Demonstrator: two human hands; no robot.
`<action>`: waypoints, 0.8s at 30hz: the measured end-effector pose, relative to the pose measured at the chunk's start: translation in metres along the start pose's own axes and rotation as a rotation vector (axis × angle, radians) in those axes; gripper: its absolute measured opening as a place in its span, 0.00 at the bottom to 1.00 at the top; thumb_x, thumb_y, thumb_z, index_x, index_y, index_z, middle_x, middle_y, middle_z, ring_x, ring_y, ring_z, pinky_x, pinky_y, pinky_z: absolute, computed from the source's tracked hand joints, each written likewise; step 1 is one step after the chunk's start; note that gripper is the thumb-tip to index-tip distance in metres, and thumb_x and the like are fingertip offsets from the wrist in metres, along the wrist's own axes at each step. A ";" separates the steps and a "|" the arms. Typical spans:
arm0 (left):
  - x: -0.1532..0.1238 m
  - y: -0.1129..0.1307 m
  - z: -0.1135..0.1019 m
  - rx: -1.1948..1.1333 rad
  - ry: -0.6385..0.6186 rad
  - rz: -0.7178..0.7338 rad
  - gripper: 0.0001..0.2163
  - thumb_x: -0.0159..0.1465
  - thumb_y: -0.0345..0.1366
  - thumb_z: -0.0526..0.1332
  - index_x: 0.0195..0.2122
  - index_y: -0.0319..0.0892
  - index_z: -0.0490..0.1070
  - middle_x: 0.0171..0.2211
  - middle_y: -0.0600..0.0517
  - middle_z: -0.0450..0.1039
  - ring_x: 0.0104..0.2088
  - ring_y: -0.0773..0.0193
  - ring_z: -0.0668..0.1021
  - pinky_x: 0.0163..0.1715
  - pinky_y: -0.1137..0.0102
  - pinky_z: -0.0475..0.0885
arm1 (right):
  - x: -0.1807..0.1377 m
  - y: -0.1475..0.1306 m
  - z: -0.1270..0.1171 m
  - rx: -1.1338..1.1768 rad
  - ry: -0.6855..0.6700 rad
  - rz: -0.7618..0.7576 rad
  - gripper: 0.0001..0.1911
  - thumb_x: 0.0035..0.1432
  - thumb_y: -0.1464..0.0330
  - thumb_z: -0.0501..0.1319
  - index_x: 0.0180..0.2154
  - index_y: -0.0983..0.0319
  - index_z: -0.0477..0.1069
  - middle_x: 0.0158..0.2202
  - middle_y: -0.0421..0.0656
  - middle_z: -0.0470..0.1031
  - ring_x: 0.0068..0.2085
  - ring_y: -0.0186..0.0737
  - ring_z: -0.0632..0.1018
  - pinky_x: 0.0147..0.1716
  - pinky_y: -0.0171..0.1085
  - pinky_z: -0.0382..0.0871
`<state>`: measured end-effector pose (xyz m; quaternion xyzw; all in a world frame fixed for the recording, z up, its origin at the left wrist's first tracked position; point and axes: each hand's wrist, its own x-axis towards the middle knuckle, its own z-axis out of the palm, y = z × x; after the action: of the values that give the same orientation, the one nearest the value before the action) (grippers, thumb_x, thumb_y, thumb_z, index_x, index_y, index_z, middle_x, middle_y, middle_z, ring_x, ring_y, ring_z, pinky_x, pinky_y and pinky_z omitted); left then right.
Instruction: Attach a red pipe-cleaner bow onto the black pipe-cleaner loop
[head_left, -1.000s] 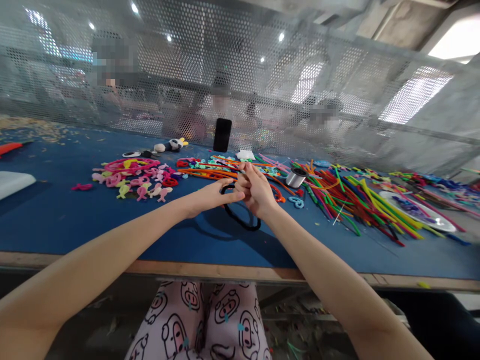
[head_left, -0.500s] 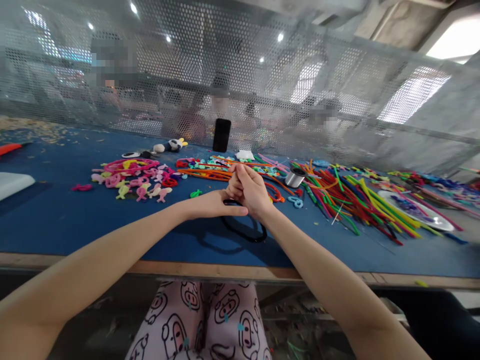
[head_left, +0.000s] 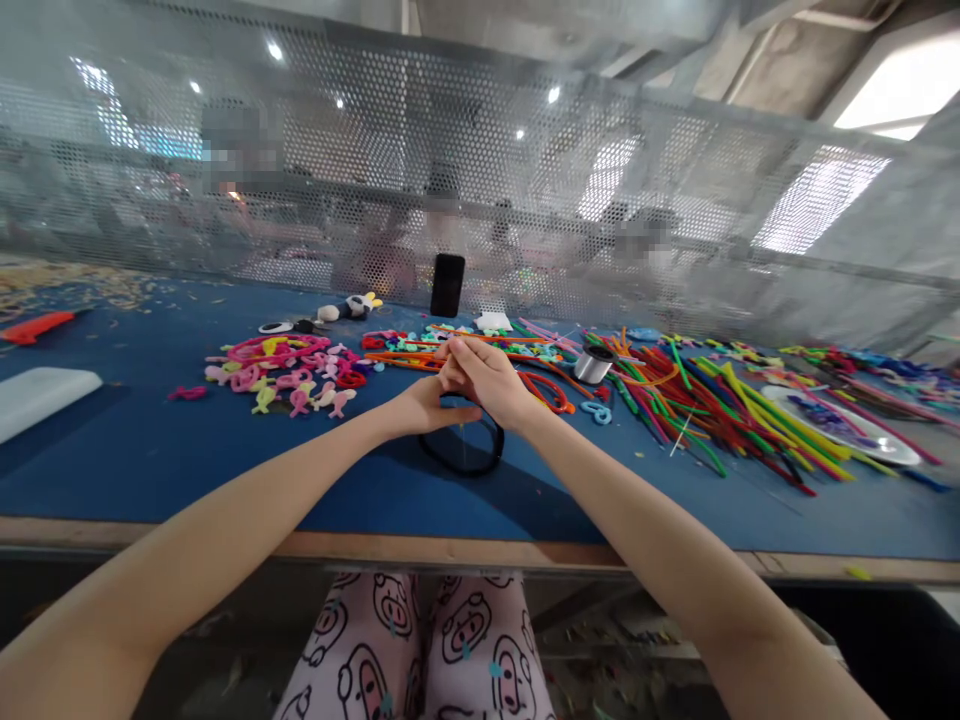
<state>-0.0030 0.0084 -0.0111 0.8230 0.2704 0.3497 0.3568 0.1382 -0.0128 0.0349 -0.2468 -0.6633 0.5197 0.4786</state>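
Note:
A black pipe cleaner [head_left: 466,473], bent into a ring, hangs below my two hands just above the blue table. My left hand [head_left: 424,408] is closed on its upper left part, the thumb lying across the ring. Pressed against it, my right hand [head_left: 491,382] has its fingers curled in a pinch at the top of the ring. The exact spot between the fingertips is hidden. Behind my hands lie orange pipe cleaners [head_left: 397,357]. A small light blue twisted loop [head_left: 597,412] rests to the right of my right hand.
Pink and yellow twisted pieces [head_left: 300,375] lie left. On the right are a wire spool [head_left: 594,365], a heap of coloured pipe cleaners [head_left: 720,410] and a white plate [head_left: 896,452]. A phone [head_left: 448,285] stands at the back against a perforated metal screen [head_left: 510,200]; people are behind it.
My hands have shifted slightly left over the table, still together. The black ring has swung left and now hangs more directly under them. The view has tilted a little.

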 end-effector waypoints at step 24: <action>0.002 -0.008 -0.007 0.270 -0.123 0.041 0.38 0.46 0.56 0.73 0.54 0.39 0.72 0.55 0.37 0.73 0.57 0.39 0.72 0.60 0.47 0.62 | 0.015 -0.012 0.001 0.161 0.116 -0.033 0.18 0.61 0.52 0.63 0.35 0.60 0.68 0.20 0.28 0.47 0.18 0.24 0.49 0.16 0.29 0.47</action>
<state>-0.0090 0.0176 -0.0131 0.8887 0.2756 0.2662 0.2517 0.1334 -0.0050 0.0515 -0.2261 -0.5944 0.5483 0.5431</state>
